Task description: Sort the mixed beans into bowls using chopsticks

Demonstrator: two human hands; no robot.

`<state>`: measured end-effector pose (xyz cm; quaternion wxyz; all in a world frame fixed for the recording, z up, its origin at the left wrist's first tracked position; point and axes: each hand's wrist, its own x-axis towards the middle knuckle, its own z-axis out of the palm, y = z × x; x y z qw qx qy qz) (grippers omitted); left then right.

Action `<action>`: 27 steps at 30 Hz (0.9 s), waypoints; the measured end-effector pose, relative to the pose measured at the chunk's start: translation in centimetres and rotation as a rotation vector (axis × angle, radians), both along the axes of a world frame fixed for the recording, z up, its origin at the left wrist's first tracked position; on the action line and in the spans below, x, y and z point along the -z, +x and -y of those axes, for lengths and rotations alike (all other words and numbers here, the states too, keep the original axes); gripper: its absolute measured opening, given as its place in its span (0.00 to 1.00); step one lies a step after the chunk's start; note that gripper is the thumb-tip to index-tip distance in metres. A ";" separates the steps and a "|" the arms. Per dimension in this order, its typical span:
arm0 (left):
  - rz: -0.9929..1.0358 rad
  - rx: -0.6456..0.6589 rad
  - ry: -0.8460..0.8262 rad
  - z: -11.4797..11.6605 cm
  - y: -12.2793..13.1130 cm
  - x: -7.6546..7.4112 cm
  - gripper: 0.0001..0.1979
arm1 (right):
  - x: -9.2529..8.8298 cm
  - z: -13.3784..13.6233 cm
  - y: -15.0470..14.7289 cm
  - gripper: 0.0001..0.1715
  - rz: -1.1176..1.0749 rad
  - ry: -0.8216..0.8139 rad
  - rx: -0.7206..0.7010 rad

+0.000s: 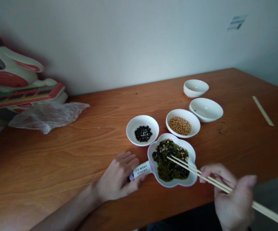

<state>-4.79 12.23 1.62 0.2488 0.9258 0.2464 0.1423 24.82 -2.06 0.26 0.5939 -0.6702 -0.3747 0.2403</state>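
Note:
My left hand (121, 175) is closed round the labelled handle of a white, flower-shaped dish (191, 153) with a lilac rim. Mixed beans (170, 160) lie in that dish: mostly green, with black ones and a few yellow ones among them. In my right hand (232, 195) is a pair of wooden chopsticks (208, 180); their tips are close together over the beans. Whether a bean is between the tips I cannot tell. Just beyond the dish stand a white bowl (130, 136) of black beans (143, 133) and a white bowl (196, 130) of yellow beans (179, 125).
Behind the yellow beans stand a white bowl (207, 109) with a dark speck inside and another white bowl (194, 86). A flat chopstick sleeve (263, 110) lies at the right. Far left are a dog-shaped toy piano (25, 86) and a crumpled plastic bag (49, 117). The wall bounds the wooden table (93, 128).

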 end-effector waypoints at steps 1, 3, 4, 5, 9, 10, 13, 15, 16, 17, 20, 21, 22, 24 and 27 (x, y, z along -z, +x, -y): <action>-0.002 0.000 0.000 0.0 0.0 0.0 0.14 | 0.0 0.0 0.0 0.56 -0.004 0.012 0.011; -0.008 0.000 -0.003 0.0 0.0 0.0 0.14 | 0.1 0.0 0.1 0.54 -0.013 0.027 0.030; -0.010 -0.001 -0.004 0.0 0.0 0.0 0.14 | 0.1 -0.1 0.1 0.54 -0.015 0.033 0.037; -0.011 -0.001 -0.003 0.0 0.0 0.0 0.14 | 0.1 -0.1 0.1 0.54 -0.017 0.037 0.042; -0.008 0.000 -0.005 -0.1 0.1 0.0 0.14 | 0.0 0.0 0.3 0.54 -0.001 0.039 0.022; -0.007 0.000 -0.007 -0.1 0.0 0.0 0.15 | -0.1 0.1 0.3 0.54 0.009 0.041 0.001; -0.009 -0.002 -0.014 0.0 0.0 0.1 0.15 | -0.7 0.3 0.2 0.54 0.029 0.048 -0.049; -0.010 -0.003 -0.015 0.0 0.0 0.1 0.15 | -1.1 0.3 -0.2 0.54 0.034 0.042 -0.055; -0.009 -0.005 -0.013 0.0 0.0 0.1 0.15 | -1.2 0.2 -0.4 0.54 0.034 0.040 -0.053; -0.008 -0.005 -0.012 0.0 0.1 0.1 0.15 | -1.2 0.1 -0.6 0.53 0.033 0.040 -0.050; -0.016 -0.004 -0.015 -0.1 0.1 0.1 0.15 | -0.7 -0.3 -0.8 0.51 0.057 0.036 -0.068; -0.023 -0.004 -0.017 -0.1 0.1 0.1 0.15 | -0.4 -0.3 -0.7 0.50 0.078 0.026 -0.081; -0.029 -0.004 -0.019 -0.1 0.1 0.1 0.15 | 0.0 -0.3 -0.6 0.50 0.104 0.012 -0.097; -0.036 -0.005 -0.021 -0.1 0.1 0.1 0.15 | 0.6 -0.1 -0.2 0.50 0.152 -0.010 -0.120; -0.034 -0.006 -0.022 0.0 0.1 0.0 0.15 | 1.2 0.2 0.4 0.49 0.186 0.003 -0.113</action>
